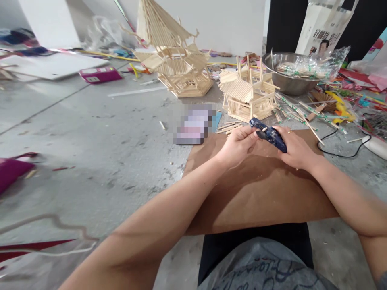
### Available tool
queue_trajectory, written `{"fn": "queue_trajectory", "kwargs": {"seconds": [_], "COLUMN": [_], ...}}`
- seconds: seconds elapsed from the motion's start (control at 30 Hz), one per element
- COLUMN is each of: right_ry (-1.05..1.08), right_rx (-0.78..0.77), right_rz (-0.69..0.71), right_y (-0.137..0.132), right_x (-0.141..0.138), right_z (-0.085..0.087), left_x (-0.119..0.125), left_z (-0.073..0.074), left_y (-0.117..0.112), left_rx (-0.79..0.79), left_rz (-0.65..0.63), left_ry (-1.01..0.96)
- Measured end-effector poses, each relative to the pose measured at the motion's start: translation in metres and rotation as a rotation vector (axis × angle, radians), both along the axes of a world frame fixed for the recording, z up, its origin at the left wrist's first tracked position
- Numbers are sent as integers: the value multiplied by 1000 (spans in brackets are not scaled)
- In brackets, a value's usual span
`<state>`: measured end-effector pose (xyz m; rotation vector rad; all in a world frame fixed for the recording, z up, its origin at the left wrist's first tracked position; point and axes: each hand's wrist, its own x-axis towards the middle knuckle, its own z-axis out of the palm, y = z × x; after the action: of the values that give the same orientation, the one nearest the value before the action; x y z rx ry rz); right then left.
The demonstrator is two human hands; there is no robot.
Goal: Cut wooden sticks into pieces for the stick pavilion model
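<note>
Taking the blue tool (274,138) as the centre of the clock, it sits between the two hands, above the far part of a brown sheet (254,193). The right hand (295,147) is closed around its four o'clock end. The left hand (238,145) is drawn in narrow, fingers curled and thumb pressed at the tool's nine o'clock end; whether it also pinches the short pale stick (265,129) that shows there, I cannot tell. The sheet spreads out toward six o'clock, partly beneath both forearms.

Near the tool at nine o'clock lies a small pile of sticks (228,127), and past it a phone (193,127), its screen blurred out. At eleven, just beyond the hands, stands a roofed stick frame (238,89) with bare posts at the top. Farther out, at ten to eleven, rises a taller stick tower (181,66) with a pointed roof. A steel bowl (292,85) at one o'clock holds bagged sticks (305,69), and a white bag (320,30) stands behind it. Wrapped sticks (317,114) lie scattered at two, and a black cord (341,155) loops at three.
</note>
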<state>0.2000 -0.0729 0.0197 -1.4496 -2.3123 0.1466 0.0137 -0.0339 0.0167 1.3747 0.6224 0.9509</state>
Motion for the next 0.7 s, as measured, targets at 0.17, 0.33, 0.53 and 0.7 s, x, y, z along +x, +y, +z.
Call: {"fn": "queue_trajectory", "kwargs": {"seconds": [0.17, 0.33, 0.53, 0.7], "right_ry": [-30, -83, -120, -140], "right_rx": [11, -5, 0, -8], "right_rz": [-18, -53, -71, -80], "right_y": [0, -1, -2, -2], "right_x": [0, -1, -1, -1], "right_z": [0, 0, 2, 3], "left_x": [-1, -2, -4, -4], "left_z": [-1, 0, 3, 4], "left_y": [1, 1, 0, 0], "left_rx": [-13, -73, -134, -158], "left_rz": [-24, -87, -130, -141], "left_ry": [-22, -60, -64, -60]}}
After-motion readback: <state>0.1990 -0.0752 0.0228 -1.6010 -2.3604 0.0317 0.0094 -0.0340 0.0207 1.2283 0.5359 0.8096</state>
